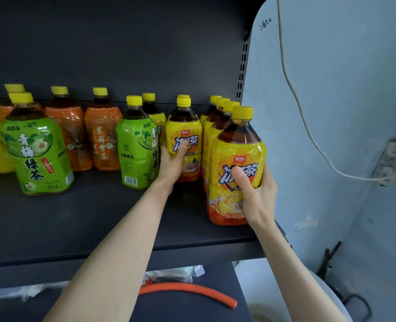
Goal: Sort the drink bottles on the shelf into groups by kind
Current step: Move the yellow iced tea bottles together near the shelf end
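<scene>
1. A yellow-labelled iced tea bottle [236, 163] at the front right of the dark shelf [76, 219] is clasped by the right hand [257, 194], its grip wrapped around the label.
2. A second yellow bottle [184, 140], further back, is clasped by the left hand [172, 161], thumb across its front.
3. Just beside the left hand a green tea bottle [137, 147] is stood; another green bottle [37, 145] and orange-labelled bottles [103, 133] are ranged further left.
</scene>
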A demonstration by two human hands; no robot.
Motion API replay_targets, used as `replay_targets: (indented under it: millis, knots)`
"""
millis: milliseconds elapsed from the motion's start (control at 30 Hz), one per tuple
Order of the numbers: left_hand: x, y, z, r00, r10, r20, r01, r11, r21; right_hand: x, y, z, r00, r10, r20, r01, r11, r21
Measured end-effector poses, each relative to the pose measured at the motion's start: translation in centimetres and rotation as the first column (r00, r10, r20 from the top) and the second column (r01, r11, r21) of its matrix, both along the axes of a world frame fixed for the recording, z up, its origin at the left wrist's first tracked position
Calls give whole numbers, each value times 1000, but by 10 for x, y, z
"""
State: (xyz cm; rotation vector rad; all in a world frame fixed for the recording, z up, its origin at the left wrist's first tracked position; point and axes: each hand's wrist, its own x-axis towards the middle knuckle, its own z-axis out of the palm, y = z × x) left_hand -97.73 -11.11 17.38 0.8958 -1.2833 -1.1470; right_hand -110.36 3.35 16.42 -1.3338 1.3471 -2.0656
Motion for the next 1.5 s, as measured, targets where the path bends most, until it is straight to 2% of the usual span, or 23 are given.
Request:
replay_targets:
  millis: [333, 467, 567, 700, 867, 1000, 1167, 1267, 1333, 1500]
  knots:
    - [12, 33, 5, 987, 75, 139, -85, 994, 68, 1, 1, 1, 1000, 19, -8, -19, 1000, -19]
    - [27, 71, 17, 992, 117, 38, -115, 992, -50, 10, 1, 1, 998, 59, 6, -59, 998, -38]
    - [31, 98, 17, 998, 15, -53, -23, 990, -139, 28, -2, -1, 997, 74, -28, -75, 997, -36]
    - [33, 116, 7, 988, -113, -103, 93, 979, -180, 57, -8, -1, 989, 135, -66, -135, 991, 5]
    - [39, 113, 7, 994, -3, -109, -21, 976, -215, 71, -14, 3, 976, 180, -124, -172, 983, 69]
    - [38, 102, 8, 995, 68, -74, -83, 972, -220, 60, -13, 3, 954, 52, -294, -22, 994, 105]
    - [36, 84, 10, 996, 80, -42, -88, 971, -221, 25, -22, 10, 968, -160, -192, 155, 987, -37]
    - [32, 73, 8, 995, 103, -5, -102, 970, -222, 14, -36, 14, 952, -219, -215, 218, 976, -26]
    - [29, 65, 6, 991, 131, 11, -125, 966, -226, 5, -45, 16, 962, -183, -201, 195, 980, 42]
    - [20, 51, 4, 979, 201, 27, -187, 947, -261, -10, -58, 17, 996, 18, -85, -5, 988, 152]
